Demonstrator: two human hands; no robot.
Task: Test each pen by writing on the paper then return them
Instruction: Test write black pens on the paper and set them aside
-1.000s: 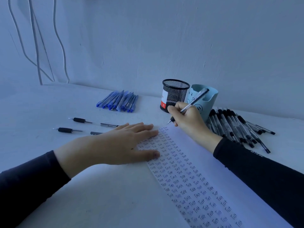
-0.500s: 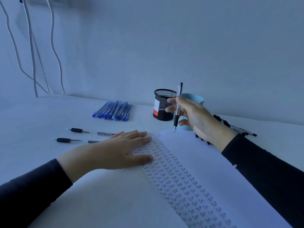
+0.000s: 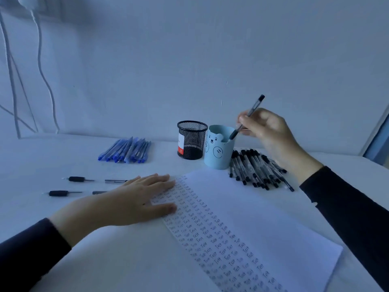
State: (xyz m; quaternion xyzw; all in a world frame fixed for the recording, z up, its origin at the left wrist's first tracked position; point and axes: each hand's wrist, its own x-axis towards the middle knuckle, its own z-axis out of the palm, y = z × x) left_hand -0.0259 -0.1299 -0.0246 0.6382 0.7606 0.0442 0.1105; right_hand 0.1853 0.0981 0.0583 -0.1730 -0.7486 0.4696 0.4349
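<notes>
Paper point(image 3: 263, 207): lay nearest on the surface point(image 3: 42, 161), with rows of "Test" down its middle.
Left hand point(image 3: 134, 199): pressed it flat, fingers straight, as it had a second before.
Right hand point(image 3: 267, 131): had left the paper and risen, pinching the pen point(image 3: 255, 106).
Pen: tip down, entering the blue cup point(image 3: 219, 152).
Meaning: this pen seemed tested, and its return was under way.
</notes>
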